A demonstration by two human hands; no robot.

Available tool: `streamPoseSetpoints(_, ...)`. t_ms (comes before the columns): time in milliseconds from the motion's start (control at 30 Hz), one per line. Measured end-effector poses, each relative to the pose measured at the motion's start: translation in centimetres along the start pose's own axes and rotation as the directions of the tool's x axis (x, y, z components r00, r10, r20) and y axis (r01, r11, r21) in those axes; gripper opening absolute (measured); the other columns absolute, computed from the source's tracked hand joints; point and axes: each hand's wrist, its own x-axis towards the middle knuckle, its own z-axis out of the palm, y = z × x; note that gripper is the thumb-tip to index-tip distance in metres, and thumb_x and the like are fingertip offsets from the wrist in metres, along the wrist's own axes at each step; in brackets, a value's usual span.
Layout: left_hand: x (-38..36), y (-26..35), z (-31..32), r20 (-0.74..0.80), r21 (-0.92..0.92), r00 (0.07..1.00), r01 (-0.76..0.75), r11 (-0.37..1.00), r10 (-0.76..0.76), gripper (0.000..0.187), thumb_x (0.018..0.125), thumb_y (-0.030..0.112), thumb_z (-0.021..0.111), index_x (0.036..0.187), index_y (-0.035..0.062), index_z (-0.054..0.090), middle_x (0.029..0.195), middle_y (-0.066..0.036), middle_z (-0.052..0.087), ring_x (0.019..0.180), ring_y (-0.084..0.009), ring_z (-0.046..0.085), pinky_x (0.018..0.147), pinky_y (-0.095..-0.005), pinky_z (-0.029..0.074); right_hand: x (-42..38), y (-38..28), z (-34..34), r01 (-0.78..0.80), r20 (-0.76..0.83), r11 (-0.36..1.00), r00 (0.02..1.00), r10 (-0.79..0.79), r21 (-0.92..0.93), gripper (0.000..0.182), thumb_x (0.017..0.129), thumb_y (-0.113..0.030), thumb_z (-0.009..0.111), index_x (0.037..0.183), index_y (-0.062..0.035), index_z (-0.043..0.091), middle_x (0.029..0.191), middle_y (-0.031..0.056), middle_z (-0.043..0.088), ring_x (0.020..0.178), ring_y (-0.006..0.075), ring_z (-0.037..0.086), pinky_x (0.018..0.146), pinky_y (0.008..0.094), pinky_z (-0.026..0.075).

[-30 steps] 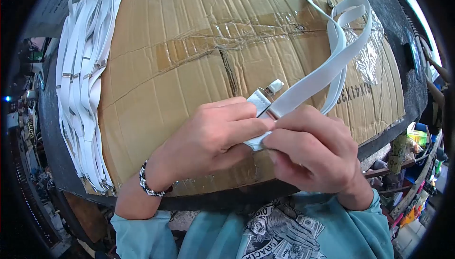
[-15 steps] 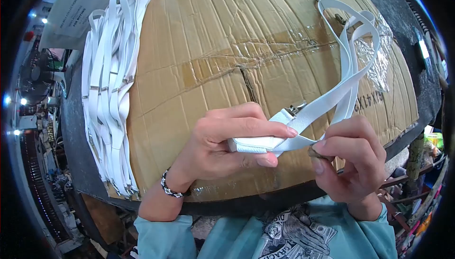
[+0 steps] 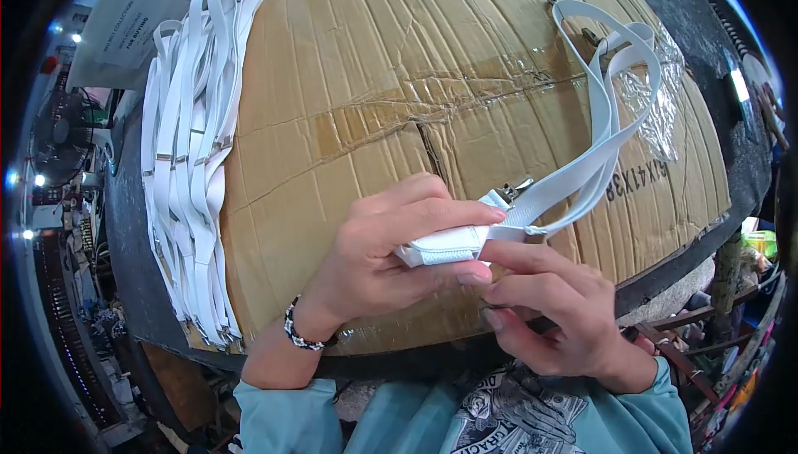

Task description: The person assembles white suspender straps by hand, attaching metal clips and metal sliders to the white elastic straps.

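Note:
My left hand [image 3: 391, 250] pinches the folded end of a white elastic strap [image 3: 582, 176] between thumb and fingers, just above the near edge of the cardboard. A small metal clip [image 3: 517, 188] sticks out of the fold. The strap runs up and to the right, looping over the cardboard to another metal clip [image 3: 592, 37] at the far right. My right hand [image 3: 553, 313] sits right below the folded end, its index finger touching the underside of the strap and the other fingers curled.
A flattened cardboard sheet [image 3: 349, 80] with clear tape covers a dark round table [image 3: 133, 288]. A pile of several white straps [image 3: 187, 147] with metal buckles lies along its left edge. Clutter and shelves fill the room on both sides.
My right hand has dropped from the strap's right side to just under the folded end. My left hand keeps its grip and has shifted slightly.

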Motion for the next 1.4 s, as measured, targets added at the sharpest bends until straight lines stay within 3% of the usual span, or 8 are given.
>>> streamPoseSetpoints(300, 0.0, 0.3, -0.1, -0.076, 0.266, 0.996, -0.032, 0.964, 0.054, 0.054, 0.072, 0.035, 0.09, 0.111, -0.0001, 0.076, 0.078, -0.005, 0.065, 0.065, -0.0153, 0.055, 0.056, -0.0291, 0.041, 0.7, 0.2, -0.3, -0.088, 0.203, 0.996, 0.976, 0.083, 0.014, 0.025, 0.082, 0.0, 0.074, 0.105, -0.0049, 0.064, 0.14, 0.0165, 0.058, 0.09, 0.0325, 0.073, 0.069, 0.0388, 0.061)
streamPoseSetpoints(500, -0.1, 0.2, 0.0, -0.086, 0.328, 0.996, 0.018, 0.944, 0.011, 0.055, 0.072, 0.039, 0.09, 0.109, 0.0015, 0.074, 0.08, -0.006, 0.064, 0.067, -0.0194, 0.057, 0.059, -0.0316, 0.044, 0.1, 0.2, 0.6, -0.061, 0.03, 0.997, 0.998, 0.063, -0.054, 0.027, 0.084, 0.007, 0.072, 0.108, -0.0033, 0.066, 0.118, 0.0155, 0.07, 0.088, 0.0316, 0.074, 0.071, 0.0356, 0.061)
streamPoseSetpoints(600, -0.3, 0.2, -0.2, -0.045, 0.282, 0.996, 0.086, 0.955, -0.076, 0.058, 0.074, 0.045, 0.088, 0.11, 0.0014, 0.072, 0.081, -0.008, 0.064, 0.069, -0.0219, 0.059, 0.06, -0.033, 0.045, 0.2, -0.3, -0.8, -0.197, -0.021, 0.977, 0.98, 0.2, 0.08, 0.026, 0.084, 0.01, 0.071, 0.108, -0.0011, 0.068, 0.106, 0.0149, 0.074, 0.089, 0.026, 0.075, 0.07, 0.0317, 0.06)
streamPoseSetpoints(733, -0.5, 0.2, -0.2, -0.044, 0.234, 0.995, 0.096, 0.967, -0.088, 0.06, 0.097, 0.056, 0.061, 0.111, -0.0008, 0.071, 0.081, -0.011, 0.063, 0.071, -0.0258, 0.06, 0.063, -0.0358, 0.046, 0.8, -1.9, -3.9, -0.375, 0.058, 0.889, 0.926, 0.374, 0.261, 0.022, 0.085, 0.01, 0.071, 0.105, 0.0006, 0.07, 0.102, 0.0138, 0.075, 0.089, 0.0188, 0.074, 0.07, 0.0272, 0.059)
streamPoseSetpoints(900, -0.4, 1.0, -0.3, -0.087, 0.114, 0.993, 0.096, 0.989, -0.086, 0.078, 0.11, 0.056, 0.021, 0.112, -0.003, 0.071, 0.081, -0.014, 0.062, 0.071, -0.0277, 0.059, 0.066, -0.0377, 0.045, 1.4, -1.3, -2.6, -0.343, 0.284, 0.913, 0.918, 0.276, 0.221, 0.019, 0.086, 0.007, 0.072, 0.104, 0.0021, 0.07, 0.139, 0.0187, 0.059, 0.101, 0.0201, 0.071, 0.073, 0.0272, 0.059)
streamPoseSetpoints(1000, -0.6, 0.8, -0.3, -0.134, 0.115, 0.988, 0.094, 0.989, -0.078, 0.077, 0.11, 0.055, 0.021, 0.113, -0.0029, 0.071, 0.082, -0.014, 0.064, 0.07, -0.0261, 0.058, 0.065, -0.0371, 0.044, 1.1, -0.7, -1.6, -0.337, 0.289, 0.876, 0.926, 0.242, 0.345, 0.019, 0.087, 0.004, 0.072, 0.105, 0.0014, 0.07, 0.138, 0.0205, 0.059, 0.102, 0.0204, 0.07, 0.076, 0.0286, 0.059)
streamPoseSetpoints(1100, -0.4, 1.1, -0.7, -0.171, 0.124, 0.98, 0.127, 0.984, -0.105, 0.07, 0.111, 0.047, 0.023, 0.114, -0.0037, 0.071, 0.084, -0.015, 0.064, 0.07, -0.0253, 0.057, 0.065, -0.0368, 0.044, 1.1, -1.3, -1.5, -0.329, 0.09, 0.855, 0.943, 0.32, 0.401, 0.018, 0.087, 0.004, 0.072, 0.105, 0.001, 0.07, 0.14, 0.0233, 0.057, 0.103, 0.0208, 0.07, 0.078, 0.0294, 0.059)
streamPoseSetpoints(1400, -0.4, 0.7, -0.7, -0.292, 0.262, 0.947, -0.058, 0.963, 0.136, 0.031, 0.107, 0.02, 0.049, 0.12, -0.0027, 0.066, 0.08, -0.012, 0.052, 0.069, -0.0266, 0.05, 0.065, -0.0398, 0.043, 2.0, -1.6, -2.1, -0.24, 0.201, 0.871, 0.965, 0.167, 0.428, 0.017, 0.088, 0.004, 0.072, 0.104, 0.0025, 0.069, 0.142, 0.0265, 0.054, 0.099, 0.022, 0.071, 0.076, 0.0283, 0.058)
